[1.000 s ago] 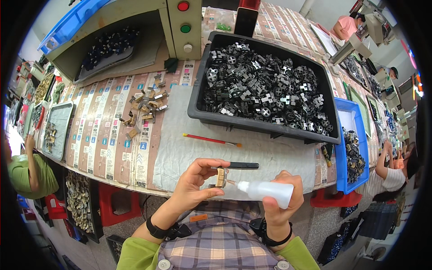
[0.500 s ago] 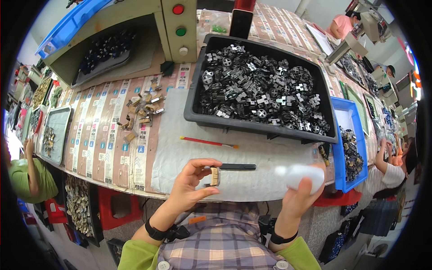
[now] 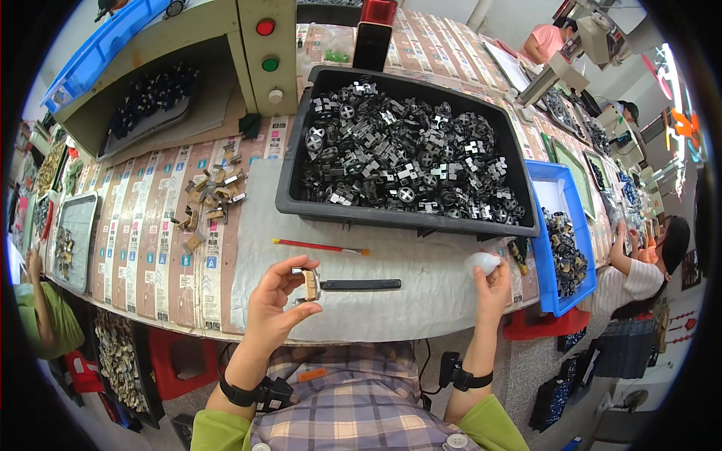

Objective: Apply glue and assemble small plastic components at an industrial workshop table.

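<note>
One small tan block-shaped part [image 3: 309, 284] sits pinched between thumb and fingertips of the left hand [image 3: 277, 304], held up just above the near edge of the surface [image 3: 421, 289]. The right hand [image 3: 492, 282] is closed round a white squeeze bottle [image 3: 481, 262], off to the right and well apart from the part. To do this well, I judge the part should stay steady and face-up while the bottle tip comes to it. Counted: one black flat tool [image 3: 361, 284] just beside the part, one red-handled brush [image 3: 320, 246] beyond it, one large black bin [image 3: 406, 150] heaped with dark metal pieces too many to count, one blue tray [image 3: 553, 203], and a loose cluster of tan parts [image 3: 210, 199] to the left.
</note>
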{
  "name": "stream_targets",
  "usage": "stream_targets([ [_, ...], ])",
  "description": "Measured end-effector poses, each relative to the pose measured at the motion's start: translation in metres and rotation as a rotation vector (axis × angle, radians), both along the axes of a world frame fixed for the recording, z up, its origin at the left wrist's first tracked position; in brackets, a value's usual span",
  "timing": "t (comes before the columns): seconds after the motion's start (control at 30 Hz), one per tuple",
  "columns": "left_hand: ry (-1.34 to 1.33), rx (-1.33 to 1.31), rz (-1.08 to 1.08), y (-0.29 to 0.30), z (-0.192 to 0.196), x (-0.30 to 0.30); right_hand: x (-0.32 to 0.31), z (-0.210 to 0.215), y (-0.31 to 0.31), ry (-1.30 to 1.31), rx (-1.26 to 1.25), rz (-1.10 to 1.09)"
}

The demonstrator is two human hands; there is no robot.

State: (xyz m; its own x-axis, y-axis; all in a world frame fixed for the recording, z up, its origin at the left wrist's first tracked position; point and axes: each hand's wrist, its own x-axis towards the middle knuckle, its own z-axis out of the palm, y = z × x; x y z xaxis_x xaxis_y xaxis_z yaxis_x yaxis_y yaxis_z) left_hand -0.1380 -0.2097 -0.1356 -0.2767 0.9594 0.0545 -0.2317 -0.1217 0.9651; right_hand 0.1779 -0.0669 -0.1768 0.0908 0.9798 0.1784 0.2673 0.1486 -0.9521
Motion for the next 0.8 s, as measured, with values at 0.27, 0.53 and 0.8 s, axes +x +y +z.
stream_targets([
  [0.27, 0.029, 0.034, 0.010, 0.002, -0.005, -0.005, -0.110, 0.138, -0.005, -0.335, 0.403, 0.189],
  [0.53, -0.004, 0.037, -0.001, -0.009, 0.008, -0.011, -0.227, 0.086, 0.067, -1.015, 0.414, 0.402],
  [0.8, -0.049, 0.022, 0.028, -0.008, 0.011, -0.020, -0.211, 0.104, 0.044, -0.608, 0.483, 0.392],
])
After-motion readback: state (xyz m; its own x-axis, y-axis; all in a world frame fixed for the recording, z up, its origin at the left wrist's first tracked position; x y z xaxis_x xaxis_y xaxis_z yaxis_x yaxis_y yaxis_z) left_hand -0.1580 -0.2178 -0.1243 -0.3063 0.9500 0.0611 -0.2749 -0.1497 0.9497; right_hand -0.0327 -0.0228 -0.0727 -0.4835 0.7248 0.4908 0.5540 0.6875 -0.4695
